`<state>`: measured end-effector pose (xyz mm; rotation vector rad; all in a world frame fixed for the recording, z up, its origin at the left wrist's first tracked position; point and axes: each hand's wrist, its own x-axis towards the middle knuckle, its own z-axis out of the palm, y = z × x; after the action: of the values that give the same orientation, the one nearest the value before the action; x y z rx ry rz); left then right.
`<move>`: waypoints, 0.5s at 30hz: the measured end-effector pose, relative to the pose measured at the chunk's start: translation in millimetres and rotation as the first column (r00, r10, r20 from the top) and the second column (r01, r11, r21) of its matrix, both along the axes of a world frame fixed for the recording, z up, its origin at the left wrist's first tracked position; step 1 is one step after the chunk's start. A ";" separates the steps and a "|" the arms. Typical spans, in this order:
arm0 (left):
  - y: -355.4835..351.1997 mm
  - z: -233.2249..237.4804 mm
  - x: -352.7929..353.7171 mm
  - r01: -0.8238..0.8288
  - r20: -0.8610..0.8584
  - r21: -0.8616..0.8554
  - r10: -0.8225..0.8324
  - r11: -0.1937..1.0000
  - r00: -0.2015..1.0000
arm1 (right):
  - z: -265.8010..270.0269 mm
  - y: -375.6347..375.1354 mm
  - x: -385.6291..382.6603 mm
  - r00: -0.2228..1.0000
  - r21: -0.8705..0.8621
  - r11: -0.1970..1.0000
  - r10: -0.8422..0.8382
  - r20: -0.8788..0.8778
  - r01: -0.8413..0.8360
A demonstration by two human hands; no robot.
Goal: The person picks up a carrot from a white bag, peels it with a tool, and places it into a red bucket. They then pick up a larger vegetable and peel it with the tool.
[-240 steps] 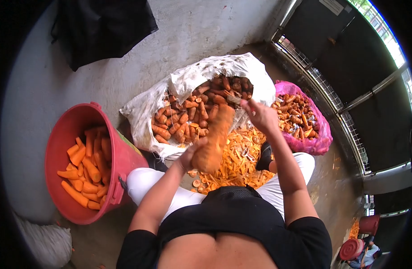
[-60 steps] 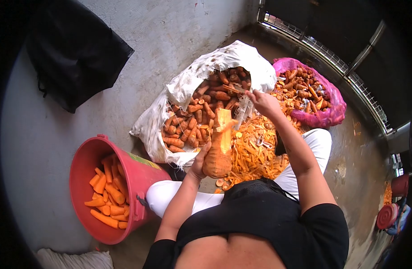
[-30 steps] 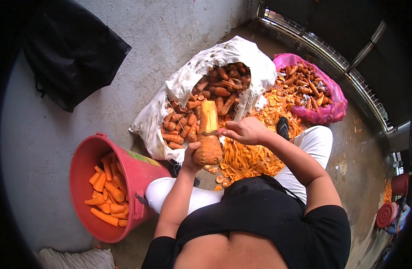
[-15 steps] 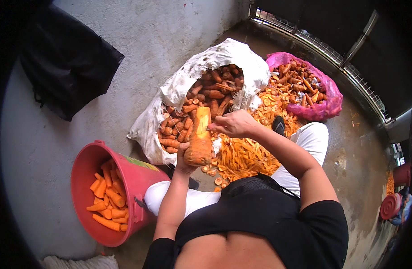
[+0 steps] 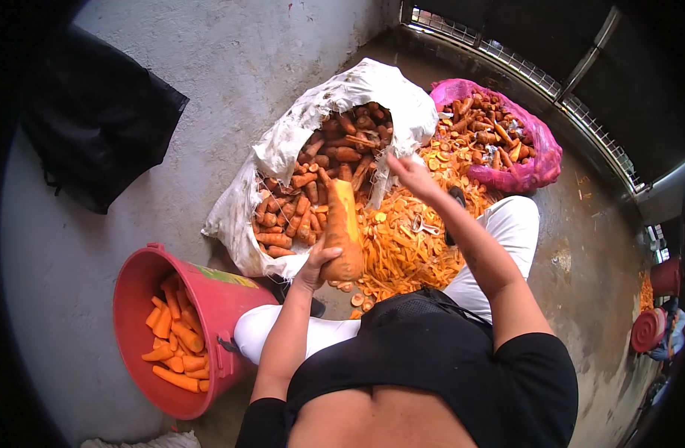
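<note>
My left hand (image 5: pixel 317 267) is wrapped round the thick lower end of a large carrot (image 5: pixel 346 237), held upright and tilted slightly. A bright peeled strip runs down its upper side; the rest still has dull skin. To the right and above, my right hand (image 5: pixel 414 178) is raised apart from the carrot, its fingers curled; what they hold is blurred and I cannot make it out. Below that hand lies a heap of orange peelings (image 5: pixel 410 254). Behind the carrot, a torn white sack (image 5: pixel 279 142) lies open, full of unpeeled carrots (image 5: pixel 283 216).
At my left stands a tilted red bucket (image 5: pixel 234 299) with peeled carrots (image 5: pixel 180 332) inside. A pink mesh sack (image 5: pixel 544 153) of carrots lies at the back right. A black cloth (image 5: pixel 96 119) hangs on the grey wall (image 5: pixel 208 67). A small pale loop (image 5: pixel 426 226) rests on the peelings.
My right hand has moved up and right, off the carrot. My left hand keeps its hold, with the carrot shifted slightly right and turned to show its peeled strip along the right.
</note>
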<state>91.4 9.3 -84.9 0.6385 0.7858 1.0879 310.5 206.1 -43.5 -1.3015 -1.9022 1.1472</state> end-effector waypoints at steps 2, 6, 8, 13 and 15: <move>8.2 6.8 6.3 -0.137 -0.231 0.065 0.149 0.988 0.961 | -16.5 -22.5 -10.6 0.997 -0.268 0.961 0.064 -0.049 -0.075; 15.8 -11.7 3.6 -0.040 -0.708 0.304 0.254 0.952 0.659 | -16.6 -64.3 -53.8 0.956 -0.553 0.813 0.017 -0.294 -0.184; 12.6 -10.8 5.1 -0.022 -0.840 0.285 0.261 0.958 0.476 | -18.6 -67.2 -67.4 0.955 -0.652 0.744 -0.066 -0.288 -0.145; 10.1 -3.7 2.0 -0.047 -0.926 0.202 0.206 0.978 0.315 | -28.5 -62.2 -80.1 0.977 -0.578 0.807 -0.004 -0.211 -0.121; 8.4 -0.7 0.1 -0.046 -0.888 0.204 0.205 0.978 0.411 | -34.0 -51.1 -75.5 0.985 -0.547 0.823 0.081 -0.151 -0.152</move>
<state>91.5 17.7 -85.6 1.3814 1.7492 0.8737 235.1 155.1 -77.5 -1.3696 -1.6274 1.9061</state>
